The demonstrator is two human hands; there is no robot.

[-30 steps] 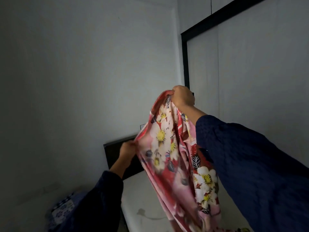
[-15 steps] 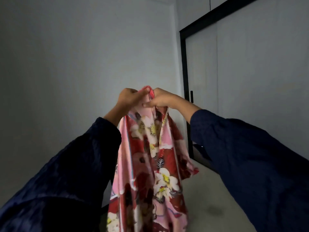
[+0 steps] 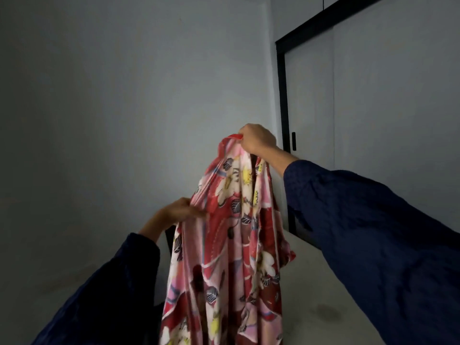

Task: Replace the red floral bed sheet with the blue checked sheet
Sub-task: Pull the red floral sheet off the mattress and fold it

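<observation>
The red floral bed sheet [image 3: 231, 257] hangs in long folds in front of me, lifted off the bed. My right hand [image 3: 256, 138] grips its top edge, held high at centre. Lower and to the left, my left hand [image 3: 180, 210] pinches a fold on the sheet's left side. Both arms wear dark blue sleeves. The blue checked sheet is not in view.
The bare pale mattress [image 3: 323, 290] shows at the lower right behind the sheet. A dark headboard [image 3: 170, 239] peeks out by my left wrist. A black-framed wardrobe door [image 3: 308, 120] with a handle stands at the right; a plain grey wall fills the left.
Half a second ago both hands met at the sheet's top edge. My left hand has since dropped down the left side of the sheet, while my right hand stays up and has moved right.
</observation>
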